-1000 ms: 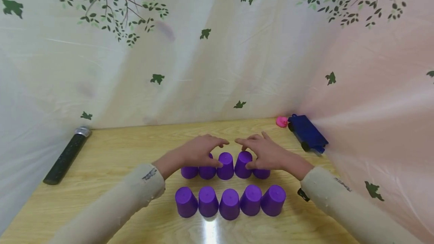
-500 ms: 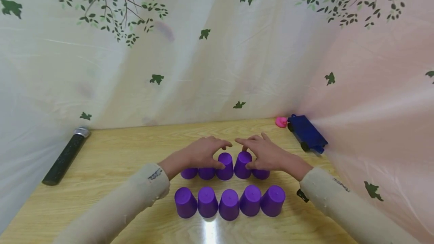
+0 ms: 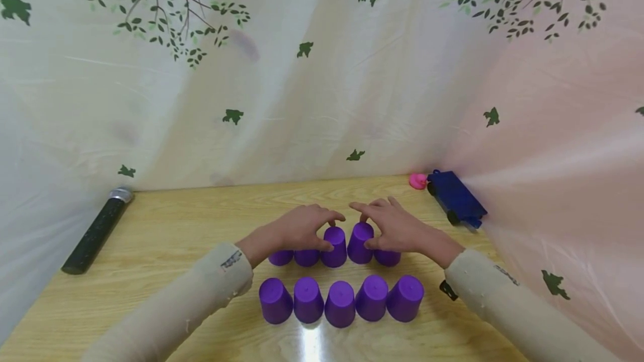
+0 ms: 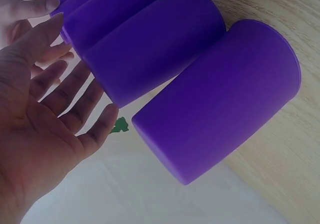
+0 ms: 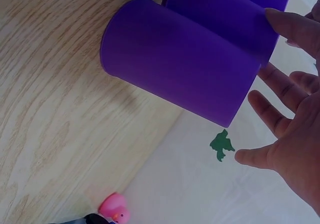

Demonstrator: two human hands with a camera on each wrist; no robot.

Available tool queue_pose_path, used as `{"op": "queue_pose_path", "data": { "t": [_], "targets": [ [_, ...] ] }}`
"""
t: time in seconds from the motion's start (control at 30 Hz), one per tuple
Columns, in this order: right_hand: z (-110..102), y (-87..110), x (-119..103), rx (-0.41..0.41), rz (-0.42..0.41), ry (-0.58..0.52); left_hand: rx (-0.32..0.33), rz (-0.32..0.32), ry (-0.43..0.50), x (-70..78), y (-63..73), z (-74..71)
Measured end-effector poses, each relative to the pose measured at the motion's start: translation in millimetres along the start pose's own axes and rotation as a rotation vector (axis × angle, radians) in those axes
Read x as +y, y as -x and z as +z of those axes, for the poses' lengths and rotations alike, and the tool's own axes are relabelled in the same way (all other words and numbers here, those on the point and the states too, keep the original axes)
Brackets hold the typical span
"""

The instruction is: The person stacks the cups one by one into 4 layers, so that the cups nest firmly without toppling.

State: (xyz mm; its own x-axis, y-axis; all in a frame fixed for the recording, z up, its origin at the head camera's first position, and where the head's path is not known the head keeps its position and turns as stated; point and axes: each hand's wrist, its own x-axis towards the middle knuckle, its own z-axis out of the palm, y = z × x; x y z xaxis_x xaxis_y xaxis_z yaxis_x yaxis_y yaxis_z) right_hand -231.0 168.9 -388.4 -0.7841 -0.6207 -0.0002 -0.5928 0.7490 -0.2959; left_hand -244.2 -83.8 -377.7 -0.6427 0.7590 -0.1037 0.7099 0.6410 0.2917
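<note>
Left hand (image 3: 302,229) and right hand (image 3: 392,225) face each other above a row of five upturned purple cups — the left curves thumb and fingers round the middle cup (image 3: 337,257), the right pinches its right-hand neighbour (image 3: 359,242). Nearer the viewer stands a front row (image 3: 340,303) of five more. Beyond the right hand, a pink duck (image 3: 417,181) sits beside a blue toy vehicle (image 3: 458,197) on the wooden table (image 3: 191,222).
</note>
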Motion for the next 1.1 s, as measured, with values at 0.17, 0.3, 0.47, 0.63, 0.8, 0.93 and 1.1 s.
{"op": "queue_pose_path", "data": {
  "t": [0.17,0.3,0.47,0.63,0.8,0.93,1.1],
  "targets": [
    [-2.3,-0.7,1.9,0.022,-0.016,0.005,-0.002,-0.002,-0.003,0.2,-0.6,-0.2],
    [-3.3,-2.1,3.6,0.026,-0.018,0.003,0.001,0.002,-0.008,-0.6,-1.2,0.9],
    [-5.6,-3.5,3.1,0.029,-0.012,0.006,0.004,0.007,-0.012,-1.2,-1.3,1.9],
    [-7.9,-4.3,2.1,0.034,-0.011,0.003,0.007,0.017,-0.018,-1.4,-2.2,2.7],
    [-8.2,-5.8,4.0,0.047,-0.014,0.005,0.007,0.022,-0.013,-1.0,-3.5,3.3],
    [-8.5,-7.2,5.5,0.051,-0.008,-0.008,0.009,0.024,-0.020,-0.9,-4.4,4.1],
    [-9.8,-9.8,6.3,0.050,-0.004,-0.013,0.015,0.030,-0.027,-1.0,-5.2,4.5]
  ]
}}
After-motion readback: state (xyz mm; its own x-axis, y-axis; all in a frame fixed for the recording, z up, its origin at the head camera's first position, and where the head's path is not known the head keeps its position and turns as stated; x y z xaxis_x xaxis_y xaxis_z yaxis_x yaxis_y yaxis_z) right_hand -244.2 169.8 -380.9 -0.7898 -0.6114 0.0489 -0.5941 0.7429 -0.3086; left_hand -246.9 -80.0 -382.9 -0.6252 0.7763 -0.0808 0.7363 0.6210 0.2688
